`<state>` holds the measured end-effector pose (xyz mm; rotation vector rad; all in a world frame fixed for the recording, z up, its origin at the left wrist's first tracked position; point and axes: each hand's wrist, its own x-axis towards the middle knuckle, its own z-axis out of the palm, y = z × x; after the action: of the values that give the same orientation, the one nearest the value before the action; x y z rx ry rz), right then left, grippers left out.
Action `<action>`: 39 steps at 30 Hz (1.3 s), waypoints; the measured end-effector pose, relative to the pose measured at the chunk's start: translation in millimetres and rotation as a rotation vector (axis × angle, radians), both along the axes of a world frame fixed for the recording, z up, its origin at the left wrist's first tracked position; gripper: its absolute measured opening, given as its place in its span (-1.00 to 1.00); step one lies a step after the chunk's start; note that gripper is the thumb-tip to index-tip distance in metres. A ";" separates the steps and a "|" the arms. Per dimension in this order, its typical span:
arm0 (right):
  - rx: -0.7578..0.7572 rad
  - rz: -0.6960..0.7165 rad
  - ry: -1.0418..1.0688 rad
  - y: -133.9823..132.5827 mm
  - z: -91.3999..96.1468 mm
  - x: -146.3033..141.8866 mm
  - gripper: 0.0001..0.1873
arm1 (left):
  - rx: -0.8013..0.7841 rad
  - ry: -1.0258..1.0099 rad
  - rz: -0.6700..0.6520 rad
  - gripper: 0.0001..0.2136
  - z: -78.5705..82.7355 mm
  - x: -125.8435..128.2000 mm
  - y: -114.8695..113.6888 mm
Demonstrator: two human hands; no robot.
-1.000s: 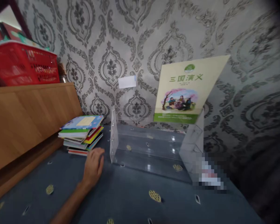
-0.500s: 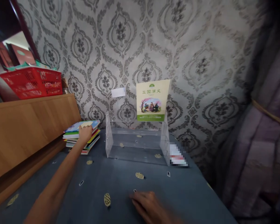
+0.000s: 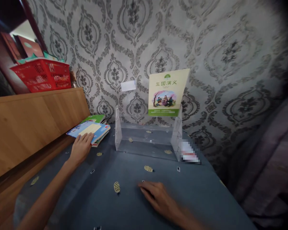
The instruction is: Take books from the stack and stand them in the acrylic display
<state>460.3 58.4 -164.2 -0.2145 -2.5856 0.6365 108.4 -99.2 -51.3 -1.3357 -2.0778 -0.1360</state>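
Observation:
My left hand [image 3: 81,147] grips a blue book [image 3: 78,127] by its near edge, fingers on top of the cover and thumb hidden below. The book is tilted over a stack of books [image 3: 98,118], whose top now shows a green cover. My right hand [image 3: 158,196] lies on the blue tablecloth with its fingers extended, holding nothing. Ahead of it stands a clear acrylic rack [image 3: 146,140] with stepped tiers. A cream and green book [image 3: 166,94] stands upright at the rack's back right.
A red plastic basket [image 3: 45,75] sits on a wooden cabinet [image 3: 38,118] at the left. Behind the rack rises a patterned wall with a white label [image 3: 128,85] in front of it. A pixelated item [image 3: 189,153] lies right of the rack; a curtain [image 3: 264,166] hangs further right.
My left hand has pulled the blue book off the stack toward me, uncovering a green book. My right hand remains on the tablecloth. The camera view has shifted slightly.

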 end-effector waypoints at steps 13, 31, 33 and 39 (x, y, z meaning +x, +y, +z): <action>-0.096 -0.043 0.095 2.4 0.8 -0.1 -0.61 | -0.206 -0.279 -0.400 -0.50 -115.0 129.4 -47.9; -0.006 0.033 0.267 -1.3 10.8 1.8 -0.71 | -0.029 -0.547 -0.020 -0.52 -136.3 75.7 -10.8; 0.016 0.095 0.274 -5.8 17.8 2.5 -0.73 | -0.048 -0.551 -0.085 -0.50 -137.1 97.7 -0.7; 0.049 0.172 0.083 -22.8 27.9 -3.9 -0.61 | -0.244 -0.427 -0.186 -0.63 -108.6 160.3 20.2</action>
<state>456.4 35.6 -136.2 0.0493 -2.5537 0.6278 268.7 -79.0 -160.0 -1.7738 -2.3738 -0.2753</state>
